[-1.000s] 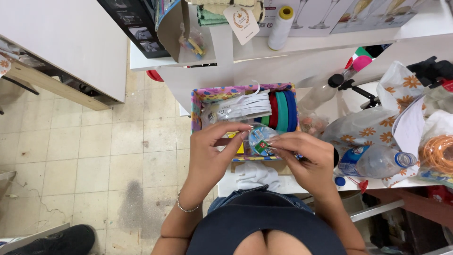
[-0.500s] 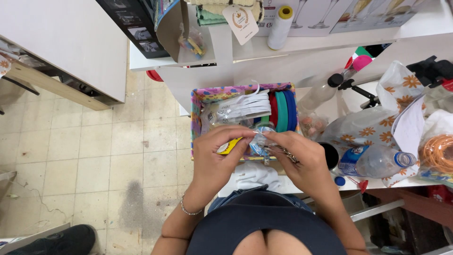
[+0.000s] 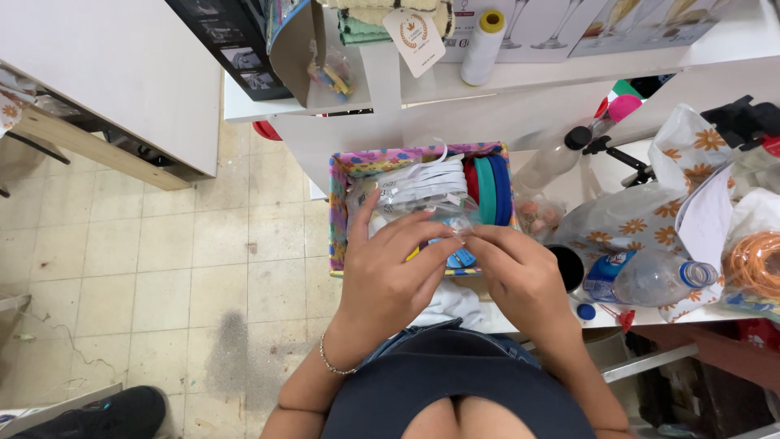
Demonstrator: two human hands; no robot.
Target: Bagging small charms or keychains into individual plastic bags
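2 hands, left (image 3: 390, 276) and right (image 3: 520, 272), pinching a small clear plastic packet (image 3: 457, 230) over a colourful floral-rimmed box (image 3: 337, 203) on the white counter (image 3: 561, 110).

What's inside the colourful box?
Inside the box are red, green and blue rolls and white packets. The left hand and right hand cover the rest.

Bright, even indoor light, soft shadows, perhaps slight edge distortion
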